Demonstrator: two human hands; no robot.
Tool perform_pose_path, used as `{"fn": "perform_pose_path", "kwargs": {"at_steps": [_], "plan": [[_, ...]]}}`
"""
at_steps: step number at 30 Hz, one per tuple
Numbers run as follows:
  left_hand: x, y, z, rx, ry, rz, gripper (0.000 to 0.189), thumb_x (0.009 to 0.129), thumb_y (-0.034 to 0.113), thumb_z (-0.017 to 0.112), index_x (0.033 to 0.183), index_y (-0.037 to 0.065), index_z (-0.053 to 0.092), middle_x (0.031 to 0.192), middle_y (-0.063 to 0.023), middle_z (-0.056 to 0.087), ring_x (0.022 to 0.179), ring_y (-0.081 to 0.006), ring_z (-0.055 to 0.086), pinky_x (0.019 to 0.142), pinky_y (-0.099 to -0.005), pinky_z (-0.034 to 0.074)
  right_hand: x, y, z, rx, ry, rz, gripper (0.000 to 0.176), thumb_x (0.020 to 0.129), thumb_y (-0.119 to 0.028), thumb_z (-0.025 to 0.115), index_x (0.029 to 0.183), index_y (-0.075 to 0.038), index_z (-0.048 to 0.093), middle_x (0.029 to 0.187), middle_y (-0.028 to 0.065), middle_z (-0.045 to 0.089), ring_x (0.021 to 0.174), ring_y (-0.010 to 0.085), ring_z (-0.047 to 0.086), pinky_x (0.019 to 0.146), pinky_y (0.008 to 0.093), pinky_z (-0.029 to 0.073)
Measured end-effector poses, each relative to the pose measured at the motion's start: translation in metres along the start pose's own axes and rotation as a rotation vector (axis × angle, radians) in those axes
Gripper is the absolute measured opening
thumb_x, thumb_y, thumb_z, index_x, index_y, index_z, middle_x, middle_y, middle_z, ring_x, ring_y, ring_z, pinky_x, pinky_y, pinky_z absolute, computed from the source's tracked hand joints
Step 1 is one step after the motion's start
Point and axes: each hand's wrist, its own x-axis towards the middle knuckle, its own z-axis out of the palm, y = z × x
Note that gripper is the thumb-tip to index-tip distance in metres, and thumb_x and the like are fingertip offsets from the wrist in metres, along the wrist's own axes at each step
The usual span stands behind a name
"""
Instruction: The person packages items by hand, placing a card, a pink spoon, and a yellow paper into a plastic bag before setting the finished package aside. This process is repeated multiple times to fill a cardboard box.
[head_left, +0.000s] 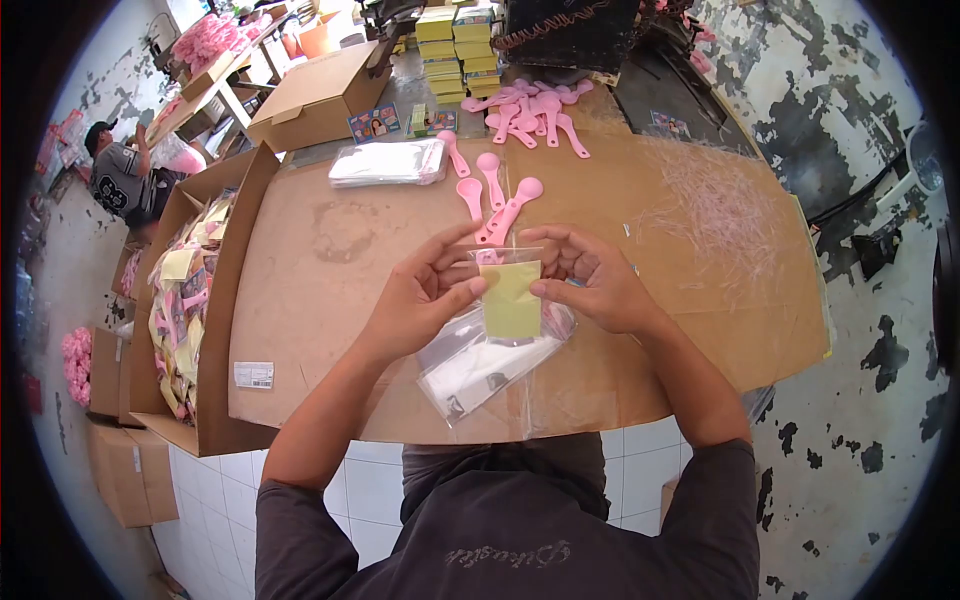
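Note:
Between my left hand (425, 290) and my right hand (592, 280), a small clear plastic bag with a yellow paper (513, 305) in it is held upright. Each thumb pinches one side near the top. Beneath it, a loose stack of clear plastic bags (485, 375) lies on the cardboard-covered table. Just beyond my fingers are several pink measuring spoons (512, 205), partly hidden by the hands and bag. A neat stack of clear bags (388, 164) sits farther back to the left.
An open cardboard box (240, 290) of filled packets stands at the left. A pile of pink spoons (538, 108), stacked yellow pads (437, 55) and a closed carton (318, 95) are at the back. Plastic shreds (725, 205) lie at right. Another person (125, 175) is far left.

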Motion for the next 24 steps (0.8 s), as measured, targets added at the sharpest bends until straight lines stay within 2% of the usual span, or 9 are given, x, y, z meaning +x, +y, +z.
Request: {"fn": "perform_pose_path", "kwargs": {"at_steps": [3,6,9,11,12,15,19,21,24], "plan": [[-0.002,0.003,-0.024,0.196,-0.193,-0.212,0.032,0.098,0.005,0.069,0.128,-0.004,0.063,0.114,-0.0097,0.072,0.100,-0.0150,0.071,0.086,-0.0307,0.061,-0.002,-0.007,-0.003,-0.080,0.007,-0.039,0.046,0.095,-0.006,0.071,0.138,0.000,0.057,0.104,0.0042,0.066,0.094,0.0109,0.063,0.084,0.0278,0.051],[-0.013,0.008,-0.041,0.180,-0.056,-0.137,0.027,0.098,0.006,0.070,0.124,-0.002,0.064,0.110,-0.0085,0.073,0.097,-0.0147,0.071,0.081,-0.0316,0.062,-0.005,-0.015,-0.026,-0.519,0.048,-0.093,0.039,0.094,-0.013,0.072,0.130,-0.001,0.064,0.111,0.0095,0.069,0.102,0.0198,0.066,0.091,0.0343,0.052],[-0.034,0.026,-0.082,0.206,0.332,0.102,0.026,0.103,0.014,0.064,0.126,0.002,0.064,0.111,-0.0076,0.072,0.096,-0.0167,0.073,0.078,-0.0328,0.063,-0.014,-0.024,-0.062,-1.006,0.135,-0.146,0.036,0.092,-0.017,0.074,0.123,-0.001,0.068,0.117,0.0145,0.068,0.110,0.0301,0.065,0.098,0.0405,0.050],[-0.044,0.027,-0.136,-0.157,0.486,0.390,0.044,0.110,0.028,0.050,0.144,0.000,0.050,0.143,-0.0116,0.059,0.131,-0.0227,0.059,0.109,-0.0356,0.050,-0.021,-0.017,-0.081,-0.999,0.246,-0.127,0.033,0.089,-0.019,0.075,0.116,-0.001,0.071,0.116,0.0179,0.069,0.108,0.0368,0.065,0.097,0.0425,0.051],[-0.042,0.040,-0.137,-0.357,0.748,0.500,0.051,0.112,0.034,0.040,0.147,-0.002,0.045,0.151,-0.0136,0.052,0.140,-0.0254,0.051,0.119,-0.0384,0.039,-0.024,-0.017,-0.087,-1.009,0.230,-0.086,0.033,0.089,-0.020,0.076,0.116,-0.001,0.071,0.115,0.0168,0.068,0.108,0.0347,0.065,0.097,0.0418,0.050],[-0.043,0.047,-0.119,-0.484,0.571,0.393,0.052,0.112,0.034,0.043,0.151,0.000,0.041,0.153,-0.0132,0.051,0.142,-0.0250,0.050,0.118,-0.0374,0.040,-0.030,-0.015,-0.097,-1.047,0.149,0.004,0.034,0.088,-0.020,0.078,0.115,-0.001,0.071,0.110,0.0141,0.067,0.106,0.0298,0.065,0.097,0.0399,0.050],[-0.023,0.015,-0.050,0.410,0.196,0.005,0.029,0.099,0.021,0.069,0.123,0.006,0.069,0.101,-0.0060,0.072,0.085,-0.0132,0.067,0.078,-0.0309,0.055,-0.034,-0.004,-0.105,-0.977,0.078,0.082,0.033,0.083,-0.016,0.083,0.110,-0.002,0.072,0.101,0.0098,0.067,0.097,0.0239,0.065,0.091,0.0368,0.050],[-0.014,0.011,-0.007,0.823,-0.049,-0.089,0.031,0.091,0.019,0.079,0.118,0.005,0.071,0.100,-0.0027,0.071,0.088,-0.0111,0.066,0.077,-0.0271,0.052,-0.033,-0.003,-0.106,-0.891,0.084,0.125,0.031,0.081,-0.014,0.084,0.108,-0.003,0.072,0.097,0.0068,0.066,0.093,0.0199,0.064,0.086,0.0346,0.050],[-0.003,-0.013,0.016,1.165,-0.185,0.117,0.035,0.085,0.017,0.082,0.116,0.004,0.072,0.097,-0.0075,0.069,0.084,-0.0175,0.065,0.077,-0.0300,0.053,-0.028,-0.004,-0.102,-0.823,0.098,0.139,0.027,0.082,-0.011,0.083,0.106,-0.004,0.072,0.093,0.0032,0.065,0.088,0.0151,0.061,0.078,0.0315,0.047]]}}
